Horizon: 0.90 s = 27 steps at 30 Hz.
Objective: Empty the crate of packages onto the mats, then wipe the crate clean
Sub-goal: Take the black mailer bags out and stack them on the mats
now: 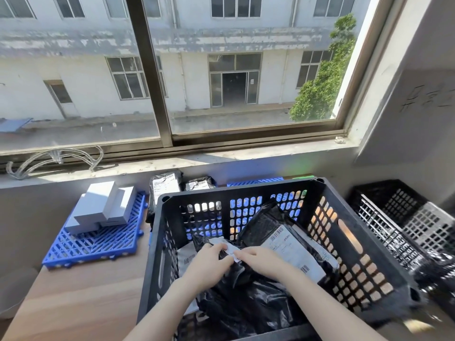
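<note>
A black perforated crate point(364, 247) stands on the wooden table in front of me and holds several black plastic mailer packages with white labels. Both hands reach inside it. My left hand point(209, 262) and my right hand point(264, 260) together grip a black package point(235, 269) by its white label. A larger labelled package point(293, 252) leans against the crate's right side. A blue grid mat point(98, 242) lies to the left and carries several white boxes point(103, 207). Two black packages point(165, 187) rest on a second blue mat point(256, 181) behind the crate.
Another black crate point(403, 222) stands tilted to the right of mine. A window sill point(172, 161) with coiled clear tubing point(51, 158) runs along the back. Bare wooden tabletop point(86, 301) shows at the front left.
</note>
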Tool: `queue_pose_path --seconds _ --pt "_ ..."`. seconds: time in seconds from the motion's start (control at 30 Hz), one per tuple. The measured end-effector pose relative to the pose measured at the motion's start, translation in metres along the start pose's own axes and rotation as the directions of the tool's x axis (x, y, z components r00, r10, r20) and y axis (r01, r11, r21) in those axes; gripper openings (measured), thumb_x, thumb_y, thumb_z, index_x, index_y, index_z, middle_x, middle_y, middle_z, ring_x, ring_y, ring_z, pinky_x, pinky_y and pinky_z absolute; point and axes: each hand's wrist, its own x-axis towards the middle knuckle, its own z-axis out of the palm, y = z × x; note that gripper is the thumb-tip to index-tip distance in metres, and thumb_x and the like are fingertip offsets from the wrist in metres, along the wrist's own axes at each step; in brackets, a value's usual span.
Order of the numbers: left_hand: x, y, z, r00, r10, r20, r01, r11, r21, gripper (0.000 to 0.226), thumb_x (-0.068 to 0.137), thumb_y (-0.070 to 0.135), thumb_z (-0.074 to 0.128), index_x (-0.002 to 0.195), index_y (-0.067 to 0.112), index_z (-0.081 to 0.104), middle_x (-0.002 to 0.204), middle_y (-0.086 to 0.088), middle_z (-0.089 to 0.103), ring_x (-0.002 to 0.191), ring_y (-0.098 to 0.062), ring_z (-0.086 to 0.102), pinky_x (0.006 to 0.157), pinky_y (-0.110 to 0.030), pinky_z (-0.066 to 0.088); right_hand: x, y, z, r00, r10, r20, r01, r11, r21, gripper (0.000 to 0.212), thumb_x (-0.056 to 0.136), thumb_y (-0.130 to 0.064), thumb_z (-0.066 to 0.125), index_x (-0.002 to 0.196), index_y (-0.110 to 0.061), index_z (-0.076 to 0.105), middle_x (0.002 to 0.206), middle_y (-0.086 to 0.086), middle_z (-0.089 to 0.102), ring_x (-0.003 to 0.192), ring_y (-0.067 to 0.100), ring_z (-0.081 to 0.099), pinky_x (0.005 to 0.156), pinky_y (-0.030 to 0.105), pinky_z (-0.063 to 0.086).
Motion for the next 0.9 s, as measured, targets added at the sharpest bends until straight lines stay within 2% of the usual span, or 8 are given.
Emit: queue_pose_path --seconds 0.07,0.1,0.17,0.3,0.43,0.53,0.7,0.9 --pt "-0.002 0.0 0.0 0.999 -0.009 -0.033 0.007 0.998 -0.066 0.048 0.093 0.05 0.042 0.135 0.027 0.047 0.131 -0.001 0.044 0.107 -0.012 0.049 0.088 -0.028 0.039 -0.002 -0.004 0.001 1.0 -0.022 -0.019 0.024 0.997 0.076 0.06 0.088 -0.059 0.045 0.107 -0.005 0.064 0.11 0.01 0.067 0.105 0.026 0.06 0.093 0.04 0.045" --pt "-0.004 0.0 0.001 0.999 -0.016 -0.044 0.011 0.995 -0.103 0.047 0.092 0.054 0.043 0.13 0.028 0.049 0.126 0.0 0.044 0.105 -0.011 0.049 0.089 -0.029 0.04 -0.002 -0.005 0.004 0.999 -0.038 -0.035 0.042 0.992 0.12 0.055 0.087 -0.056 0.048 0.089 -0.004 0.064 0.089 0.009 0.067 0.087 0.025 0.061 0.079 0.037 0.047" --pt "-0.007 0.003 0.001 0.997 -0.026 -0.075 0.014 0.988 -0.156 0.046 0.09 0.058 0.045 0.125 0.029 0.049 0.122 0.003 0.042 0.102 -0.01 0.049 0.088 -0.029 0.04 -0.003 -0.009 0.006 0.996 -0.047 -0.08 0.06 0.984 0.168 0.043 0.087 -0.048 0.049 0.065 -0.01 0.049 0.063 -0.001 0.046 0.063 0.015 0.043 0.06 0.03 0.035" --pt "-0.015 0.012 -0.011 0.975 0.016 -0.219 -0.064 0.975 -0.211 0.047 0.09 0.054 0.054 0.128 0.027 0.048 0.119 0.006 0.042 0.103 -0.005 0.047 0.083 -0.02 0.034 0.0 -0.014 0.009 0.973 -0.11 -0.202 0.163 0.95 0.268 0.051 0.07 -0.057 0.045 0.087 -0.016 0.071 0.091 0.009 0.067 0.083 0.014 0.061 0.081 0.037 0.05" --pt "-0.024 0.017 -0.025 0.929 0.09 -0.36 -0.185 0.953 -0.24 0.042 0.085 0.043 0.065 0.123 0.029 0.052 0.116 0.01 0.043 0.101 0.006 0.046 0.074 -0.007 0.034 -0.007 -0.024 0.004 0.937 -0.149 -0.315 0.254 0.911 0.324 0.041 0.073 -0.066 0.05 0.088 -0.035 0.072 0.105 0.0 0.064 0.098 0.01 0.06 0.09 0.034 0.048" --pt "-0.033 0.019 -0.032 0.88 0.131 -0.457 -0.258 0.939 -0.227 0.039 0.084 0.036 0.068 0.119 0.03 0.053 0.116 0.013 0.043 0.102 0.011 0.044 0.076 -0.004 0.035 -0.019 -0.036 -0.005 0.886 -0.161 -0.434 0.328 0.879 0.345 0.018 0.087 -0.043 0.06 0.096 -0.031 0.07 0.106 -0.004 0.057 0.098 0.006 0.056 0.085 0.022 0.044" --pt "-0.041 0.026 -0.042 0.793 0.172 -0.584 -0.362 0.904 -0.226 0.038 0.083 0.03 0.071 0.118 0.031 0.056 0.115 0.016 0.044 0.105 0.024 0.036 0.079 0.006 0.028 -0.035 -0.056 -0.015 0.8 -0.217 -0.559 0.44 0.847 0.3 0.006 0.085 -0.032 0.066 0.091 -0.033 0.069 0.103 -0.006 0.057 0.096 0.01 0.057 0.088 0.031 0.048" --pt "-0.042 0.025 -0.06 0.711 0.193 -0.676 -0.464 0.851 -0.246 0.04 0.079 0.037 0.073 0.116 0.039 0.059 0.115 0.02 0.047 0.11 -0.004 0.053 0.096 -0.036 0.05 -0.042 -0.078 -0.026 0.721 -0.233 -0.653 0.549 0.767 0.332 0.014 0.082 -0.034 0.071 0.095 -0.036 0.066 0.107 -0.01 0.058 0.094 0.005 0.057 0.082 0.023 0.049"
